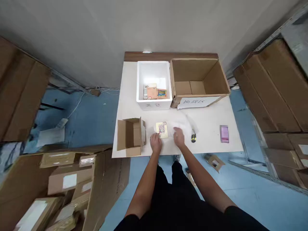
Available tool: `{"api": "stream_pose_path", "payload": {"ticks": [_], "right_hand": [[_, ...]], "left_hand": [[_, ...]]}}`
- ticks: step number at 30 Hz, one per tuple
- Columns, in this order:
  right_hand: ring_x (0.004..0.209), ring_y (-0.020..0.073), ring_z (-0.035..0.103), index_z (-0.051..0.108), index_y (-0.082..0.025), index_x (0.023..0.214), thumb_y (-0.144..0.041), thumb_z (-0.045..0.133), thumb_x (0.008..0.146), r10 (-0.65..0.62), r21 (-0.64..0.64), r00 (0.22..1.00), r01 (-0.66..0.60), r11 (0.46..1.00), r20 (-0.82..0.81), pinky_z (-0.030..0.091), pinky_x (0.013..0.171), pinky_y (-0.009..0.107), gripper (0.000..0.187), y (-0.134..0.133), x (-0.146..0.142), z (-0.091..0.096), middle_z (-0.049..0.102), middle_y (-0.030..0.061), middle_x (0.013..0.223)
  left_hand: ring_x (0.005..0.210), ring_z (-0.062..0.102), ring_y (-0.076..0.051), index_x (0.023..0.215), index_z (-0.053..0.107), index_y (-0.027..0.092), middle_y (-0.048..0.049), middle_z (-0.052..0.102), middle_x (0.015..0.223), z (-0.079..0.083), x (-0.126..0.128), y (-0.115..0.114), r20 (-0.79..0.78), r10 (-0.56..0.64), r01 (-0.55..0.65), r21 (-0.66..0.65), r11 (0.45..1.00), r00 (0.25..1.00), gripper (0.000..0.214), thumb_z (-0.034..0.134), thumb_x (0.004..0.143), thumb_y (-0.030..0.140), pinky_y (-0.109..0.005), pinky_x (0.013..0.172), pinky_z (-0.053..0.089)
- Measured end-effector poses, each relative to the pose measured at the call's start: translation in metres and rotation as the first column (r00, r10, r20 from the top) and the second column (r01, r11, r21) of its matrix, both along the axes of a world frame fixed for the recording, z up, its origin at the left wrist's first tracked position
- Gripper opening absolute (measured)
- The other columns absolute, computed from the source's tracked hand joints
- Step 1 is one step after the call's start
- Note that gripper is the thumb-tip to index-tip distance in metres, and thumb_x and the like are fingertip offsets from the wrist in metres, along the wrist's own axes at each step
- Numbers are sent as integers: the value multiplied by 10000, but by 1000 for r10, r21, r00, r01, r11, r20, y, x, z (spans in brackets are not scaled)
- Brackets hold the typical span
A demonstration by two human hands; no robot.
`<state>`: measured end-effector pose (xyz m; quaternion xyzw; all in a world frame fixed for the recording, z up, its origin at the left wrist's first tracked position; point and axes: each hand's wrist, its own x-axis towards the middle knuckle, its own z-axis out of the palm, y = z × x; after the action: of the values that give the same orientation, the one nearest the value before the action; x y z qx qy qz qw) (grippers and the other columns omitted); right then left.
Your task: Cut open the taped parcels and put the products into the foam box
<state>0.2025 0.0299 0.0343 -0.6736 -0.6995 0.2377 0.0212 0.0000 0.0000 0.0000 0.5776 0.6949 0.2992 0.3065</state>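
A small cream-coloured booklet (161, 130) with a picture on its front lies flat near the table's front edge. My left hand (156, 143) is at its lower left corner, fingers curled and thumb side touching it. Clear plastic wrap (171, 124) is spread around and to the right of the booklet. Over this wrap is my right hand (178, 138), its fingers drawn together on the film. A yellow and black utility knife (193, 137) rests right of that hand. To the left stands an open small cardboard box (131, 136), its flaps folded out.
At the table's back are a white foam box (154, 105) holding several flat booklets or cards and a large open cardboard box (199, 81). A blurred purple item (224, 133) lies at right. A big carton (96, 192) of parcels stands lower left; stacked boxes (276, 86) line the right.
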Motion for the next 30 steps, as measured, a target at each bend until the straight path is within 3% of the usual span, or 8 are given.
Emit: {"api": "stream_pose_path", "payload": {"ticks": [3, 6, 14, 20, 23, 25, 27, 30], "right_hand": [[1628, 303, 175, 351, -158, 1672, -99, 427, 925, 166, -177, 986, -164, 971, -4, 242, 1294, 485, 753, 3, -32, -14, 269, 64, 1751], [1643, 332, 77, 291, -181, 1695, -69, 459, 878, 222, -269, 974, -202, 942, 43, 218, 1289, 525, 841, 3, -45, -26, 174, 35, 1773], [1648, 310, 41, 218, -213, 1715, -79, 495, 851, 180, -319, 983, -158, 935, 40, 157, 1303, 526, 917, 15, -42, -34, 253, 29, 1756], [1632, 325, 156, 317, -238, 1679, -129, 520, 848, -20, -310, 979, -45, 950, -203, 210, 1291, 573, 863, 21, -39, -33, 338, 58, 1727], [1560, 309, 358, 347, -232, 1658, -262, 560, 873, -296, -291, 834, 172, 941, -466, 347, 1248, 532, 814, 28, -29, -20, 442, 113, 1660], [1445, 309, 520, 352, -244, 1645, -326, 614, 856, -492, -397, 648, 302, 867, -582, 457, 1166, 514, 836, 34, -19, 0, 522, 148, 1584], [1293, 301, 646, 395, -254, 1608, -327, 686, 796, -598, -513, 458, 309, 801, -657, 534, 1071, 492, 865, 40, -8, 27, 625, 152, 1456], [1117, 272, 723, 564, -257, 1440, -263, 777, 671, -558, -518, 274, 210, 829, -783, 590, 968, 446, 797, 44, 9, 76, 714, 105, 1281]], "left_hand": [[1249, 630, -312, 1281, 686, 158, -177, 714, 1274, -3, 2, 31, 47, 110, -91, -299, 950, 993, 453, 563, 845, 184, -427, 1087, 476], [1049, 705, -271, 1087, 740, 171, -131, 778, 1110, -10, -3, 57, 62, 186, -135, -473, 871, 981, 323, 613, 790, 175, -347, 928, 521], [842, 729, -233, 924, 740, 201, -87, 802, 998, -24, -18, 87, 93, 294, -187, -584, 790, 951, 289, 739, 639, 152, -289, 738, 511], [818, 714, -209, 801, 698, 201, -30, 753, 819, -7, -9, 84, 236, 323, -146, -553, 820, 916, 203, 801, 627, 188, -289, 778, 527], [764, 699, -183, 881, 710, 199, 7, 712, 757, 18, -7, 81, 366, 317, -96, -511, 854, 875, 266, 834, 652, 254, -286, 750, 542], [737, 695, -171, 951, 717, 200, 16, 703, 760, 42, -10, 79, 451, 293, -52, -474, 879, 843, 341, 859, 662, 313, -288, 726, 552], [756, 703, -168, 1012, 719, 199, -4, 718, 825, 68, -16, 76, 551, 252, 12, -430, 903, 795, 422, 884, 659, 360, -292, 721, 560], [843, 720, -177, 1099, 707, 202, -45, 730, 962, 109, -30, 75, 739, 172, 156, -353, 923, 651, 562, 934, 615, 376, -300, 754, 571]]}}
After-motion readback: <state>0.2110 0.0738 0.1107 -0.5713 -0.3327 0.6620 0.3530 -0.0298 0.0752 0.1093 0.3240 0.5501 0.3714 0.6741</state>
